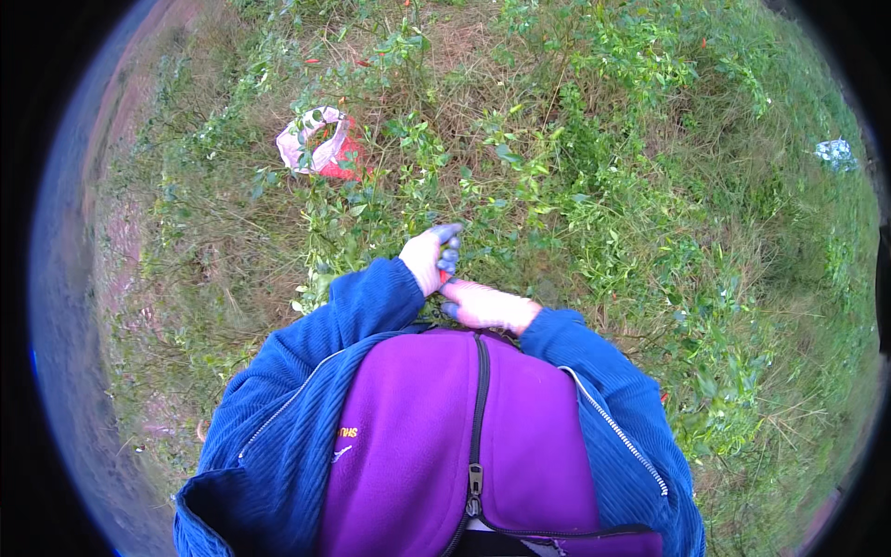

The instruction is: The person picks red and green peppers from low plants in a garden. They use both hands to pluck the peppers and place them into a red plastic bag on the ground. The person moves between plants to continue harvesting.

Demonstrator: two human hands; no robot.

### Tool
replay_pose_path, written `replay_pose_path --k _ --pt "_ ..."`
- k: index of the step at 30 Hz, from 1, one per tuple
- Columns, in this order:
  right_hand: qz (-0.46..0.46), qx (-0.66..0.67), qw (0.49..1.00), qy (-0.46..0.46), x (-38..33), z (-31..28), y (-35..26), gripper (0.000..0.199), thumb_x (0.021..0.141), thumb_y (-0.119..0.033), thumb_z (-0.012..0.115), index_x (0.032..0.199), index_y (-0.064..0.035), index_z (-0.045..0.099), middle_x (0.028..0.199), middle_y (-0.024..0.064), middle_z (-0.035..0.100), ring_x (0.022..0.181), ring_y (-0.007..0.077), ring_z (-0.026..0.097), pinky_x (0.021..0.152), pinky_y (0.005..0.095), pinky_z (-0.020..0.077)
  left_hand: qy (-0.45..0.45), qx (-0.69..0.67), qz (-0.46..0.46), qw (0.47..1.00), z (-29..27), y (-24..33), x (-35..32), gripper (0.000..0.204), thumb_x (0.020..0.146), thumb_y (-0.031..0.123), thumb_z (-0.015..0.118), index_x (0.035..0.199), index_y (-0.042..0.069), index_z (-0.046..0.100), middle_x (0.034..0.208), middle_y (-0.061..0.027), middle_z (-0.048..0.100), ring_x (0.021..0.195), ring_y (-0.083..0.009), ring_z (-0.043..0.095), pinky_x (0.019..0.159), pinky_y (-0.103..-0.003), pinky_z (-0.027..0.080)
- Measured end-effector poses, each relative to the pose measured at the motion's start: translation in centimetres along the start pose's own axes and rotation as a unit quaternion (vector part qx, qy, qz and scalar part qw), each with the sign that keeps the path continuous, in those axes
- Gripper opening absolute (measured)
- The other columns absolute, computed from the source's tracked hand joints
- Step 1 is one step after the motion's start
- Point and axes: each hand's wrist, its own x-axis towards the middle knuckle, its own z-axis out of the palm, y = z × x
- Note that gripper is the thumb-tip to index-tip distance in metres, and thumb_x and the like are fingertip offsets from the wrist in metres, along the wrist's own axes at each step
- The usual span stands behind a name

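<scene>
Both hands wear pale gloves with grey-blue fingertips and meet just in front of my chest. My left hand (429,257) has its fingers curled, and a small red pepper (445,277) shows at its lower edge. My right hand (484,305) lies just below it, pointing left, with its fingertips against the left hand; what its fingers hold is hidden. Leafy green pepper plants (436,176) stand right beyond the hands.
A pink plastic bag (318,147) with red peppers inside lies open in the grass at the upper left. A few red peppers (314,61) hang on plants at the top. A pale scrap (835,151) lies at the far right. Bare soil (130,306) runs along the left.
</scene>
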Motion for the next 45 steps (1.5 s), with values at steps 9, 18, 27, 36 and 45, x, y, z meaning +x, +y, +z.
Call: replay_pose_path --k 9,18,27,36,45 --pt "0.162 0.157 0.727 0.648 -5.9 -18.8 9.8 0.018 0.089 -0.001 0.050 0.100 -0.0044 0.064 0.085 0.0056 0.065 0.075 0.0143 0.059 0.072 0.0283 0.0490 -0.132 -0.102 -0.067 0.984 -4.9 -1.9 2.3 0.023 0.099 0.024 0.052 0.119 0.011 0.050 0.071 -0.0004 0.049 0.053 -0.0091 0.039 0.042 -0.022 0.032" --pt "0.099 0.232 0.933 0.257 -2.0 -14.1 11.2 0.047 0.091 -0.012 0.058 0.137 -0.0067 0.050 0.126 0.0119 0.061 0.118 0.0185 0.054 0.100 0.0297 0.0412 -0.133 -0.086 -0.088 0.983 -2.2 -1.4 1.4 0.019 0.097 0.025 0.056 0.110 0.011 0.055 0.083 -0.0005 0.056 0.064 -0.0120 0.053 0.051 -0.023 0.045" --pt "0.057 0.249 0.908 0.331 -1.1 -7.0 8.1 0.032 0.089 -0.009 0.064 0.121 -0.0068 0.057 0.106 0.0049 0.062 0.097 0.0153 0.056 0.090 0.0306 0.0454 -0.158 0.264 -0.005 0.951 0.4 -3.3 0.6 0.024 0.096 0.025 0.059 0.105 0.003 0.062 0.069 0.0015 0.055 0.051 -0.0067 0.045 0.045 -0.021 0.035" --pt "0.063 0.226 0.894 0.382 -0.6 -4.6 7.9 0.038 0.083 -0.002 0.071 0.117 -0.0049 0.055 0.105 0.0081 0.061 0.096 0.0171 0.056 0.084 0.0322 0.0488 -0.018 0.352 0.053 0.934 0.5 -3.3 0.9 0.035 0.095 0.040 0.059 0.084 0.007 0.064 0.056 0.0030 0.052 0.042 -0.0072 0.040 0.040 -0.023 0.031" --pt "-0.025 0.212 0.872 0.440 -2.5 -3.8 7.0 0.030 0.086 0.000 0.065 0.114 -0.0065 0.056 0.105 0.0041 0.060 0.099 0.0144 0.054 0.091 0.0307 0.0438 -0.036 0.489 0.199 0.849 -1.1 -3.2 1.4 0.027 0.098 0.034 0.054 0.094 0.008 0.061 0.067 -0.0021 0.056 0.048 -0.0084 0.044 0.046 -0.024 0.036"
